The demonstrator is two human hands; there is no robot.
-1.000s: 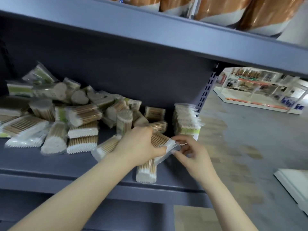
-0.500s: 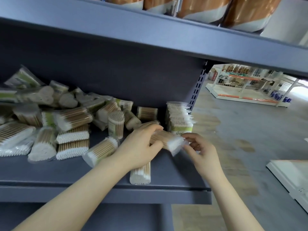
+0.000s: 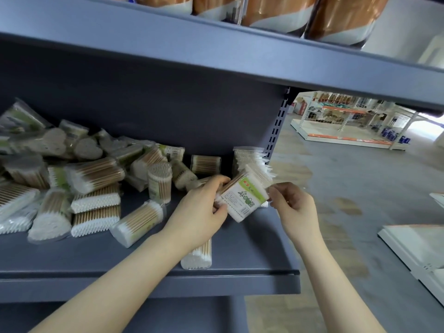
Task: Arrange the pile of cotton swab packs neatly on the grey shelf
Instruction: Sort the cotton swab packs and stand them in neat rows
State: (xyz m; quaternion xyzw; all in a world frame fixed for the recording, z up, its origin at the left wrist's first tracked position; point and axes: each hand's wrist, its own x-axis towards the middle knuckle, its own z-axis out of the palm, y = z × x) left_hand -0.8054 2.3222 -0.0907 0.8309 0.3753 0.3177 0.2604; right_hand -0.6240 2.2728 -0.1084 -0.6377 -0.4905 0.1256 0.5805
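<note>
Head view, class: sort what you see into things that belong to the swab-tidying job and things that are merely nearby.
Job:
held pack
left hand
right hand
neat row
pile
grey shelf

Nearby:
copper rolls
far racks
floor

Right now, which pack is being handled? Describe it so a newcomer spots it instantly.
Find the grey shelf and follow it to its right end, where a neat upright row of packs stands. Just in front of that row, the held pack sits between the left hand and right hand. Unlike the others, it is off the shelf, with its green-and-white label facing the camera.
</note>
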